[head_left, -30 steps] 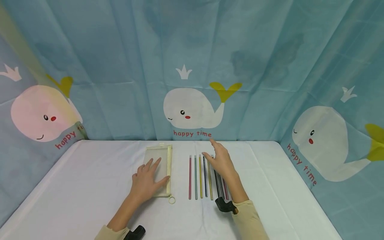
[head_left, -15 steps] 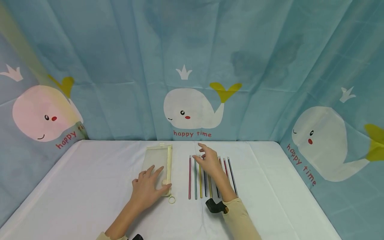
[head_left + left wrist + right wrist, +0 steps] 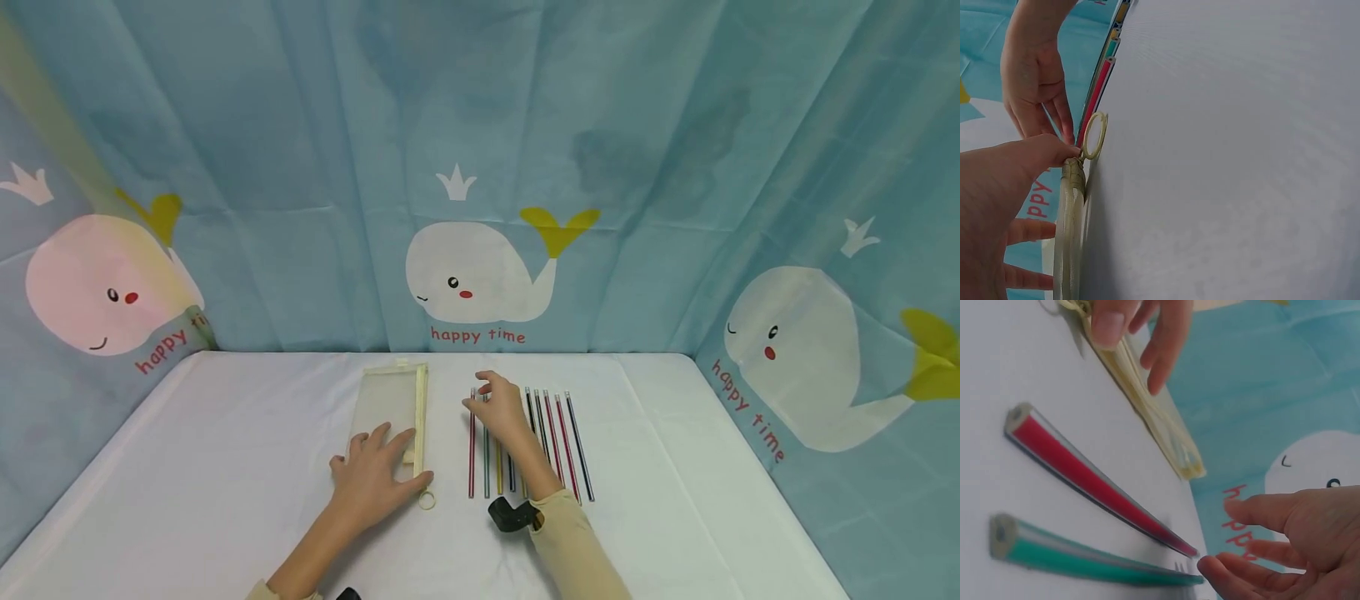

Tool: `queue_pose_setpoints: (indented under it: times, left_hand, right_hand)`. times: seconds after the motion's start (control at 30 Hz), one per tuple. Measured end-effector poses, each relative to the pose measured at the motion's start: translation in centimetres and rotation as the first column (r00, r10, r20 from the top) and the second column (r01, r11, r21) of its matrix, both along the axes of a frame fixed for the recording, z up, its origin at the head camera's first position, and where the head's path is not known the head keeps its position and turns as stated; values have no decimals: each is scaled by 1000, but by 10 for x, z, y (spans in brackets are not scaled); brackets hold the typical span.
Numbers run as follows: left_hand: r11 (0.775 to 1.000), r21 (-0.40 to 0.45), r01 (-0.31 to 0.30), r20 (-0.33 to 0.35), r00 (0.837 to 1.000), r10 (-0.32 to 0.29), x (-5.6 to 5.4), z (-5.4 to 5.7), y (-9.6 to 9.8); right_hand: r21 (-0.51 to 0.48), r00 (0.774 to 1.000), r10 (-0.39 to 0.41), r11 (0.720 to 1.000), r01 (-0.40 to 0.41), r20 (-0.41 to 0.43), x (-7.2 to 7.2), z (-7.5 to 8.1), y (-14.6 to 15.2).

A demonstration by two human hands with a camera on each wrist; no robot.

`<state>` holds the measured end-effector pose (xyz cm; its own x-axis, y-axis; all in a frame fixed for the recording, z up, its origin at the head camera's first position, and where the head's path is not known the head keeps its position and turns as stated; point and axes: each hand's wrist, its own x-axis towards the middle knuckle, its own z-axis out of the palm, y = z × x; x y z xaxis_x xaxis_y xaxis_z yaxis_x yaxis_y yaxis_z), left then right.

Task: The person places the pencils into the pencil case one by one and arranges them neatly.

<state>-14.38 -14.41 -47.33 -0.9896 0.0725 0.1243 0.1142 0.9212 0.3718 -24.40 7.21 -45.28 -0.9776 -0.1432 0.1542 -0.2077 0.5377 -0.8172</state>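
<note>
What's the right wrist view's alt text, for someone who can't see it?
The right hand, holding nothing, is near the far ends of a red pencil and a green pencil on a white table. Beyond, the left hand touches a pouch before a blue curtain.

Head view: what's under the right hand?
Lower parts of the green pencil, a yellow pencil and a dark blue pencil show below the right hand. Whatever lies directly under it is covered.
</note>
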Motion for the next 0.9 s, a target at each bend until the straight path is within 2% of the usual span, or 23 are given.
queue_pose_setpoints:
  times: [0.1,0.37,0.63,0.9]
  left_hand:
    - [1000,7,10,-3,1000,-10,-2,1,1]
    - [1000,24,9,17,1000,-9,-5,4,2]
    - [999,28,-19,5,1000,18,-3,7,4]
    - [998,10,-65,19,998,65,0,10,4]
  right_hand:
    - [-6,999,-29,1000,29,33,2,0,-4]
    - [76,995,-93,993,91,27,7,-1,-12]
    - [53,995,-91,995,89,43,12,-5,-21]
    - [111,997,-81,991,80,7,13,-10,-24]
